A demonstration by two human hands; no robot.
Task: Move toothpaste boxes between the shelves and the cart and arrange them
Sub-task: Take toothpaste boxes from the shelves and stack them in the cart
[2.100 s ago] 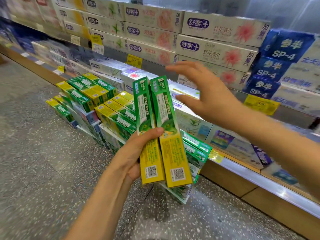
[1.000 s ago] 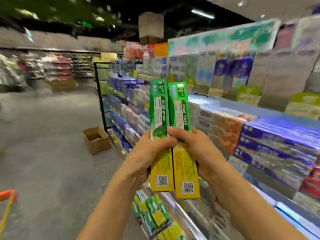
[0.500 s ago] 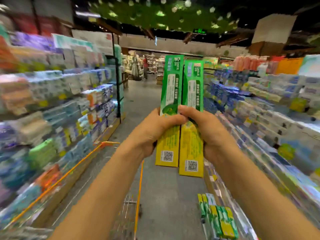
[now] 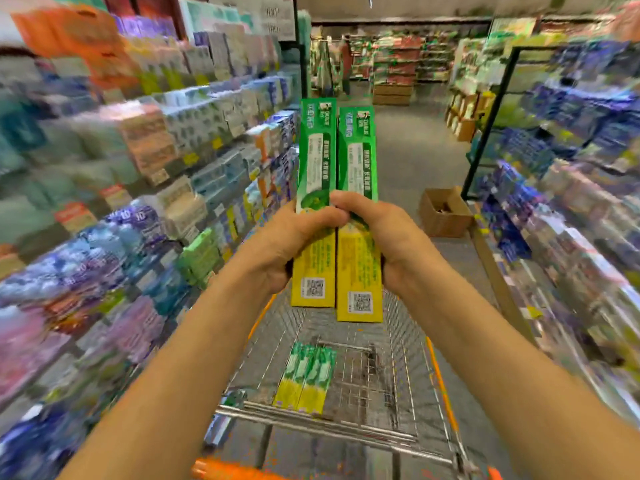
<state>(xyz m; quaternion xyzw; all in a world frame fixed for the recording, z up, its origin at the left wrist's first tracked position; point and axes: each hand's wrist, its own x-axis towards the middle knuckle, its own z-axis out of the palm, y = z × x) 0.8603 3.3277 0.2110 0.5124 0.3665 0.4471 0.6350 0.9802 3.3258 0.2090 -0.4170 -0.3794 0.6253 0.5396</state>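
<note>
Two toothpaste boxes [image 4: 337, 209] stand upright, side by side, above the wire cart [image 4: 408, 362], where more boxes [image 4: 304, 377] already lie flat. Advisable: lower them level, aligned beside those. Left hand [image 4: 294, 237] and right hand [image 4: 388, 233] each grip a box, fingers curled round mid-length.

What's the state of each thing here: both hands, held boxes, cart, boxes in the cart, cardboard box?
Left hand: grip on the left held box, which stands upright.
Right hand: grip on the right held box, upright, edge to edge with the left one.
Cart: directly below the hands, basket open.
Boxes in cart: lying flat, side by side on the basket floor.
Cardboard box: on the floor, top open.
</note>
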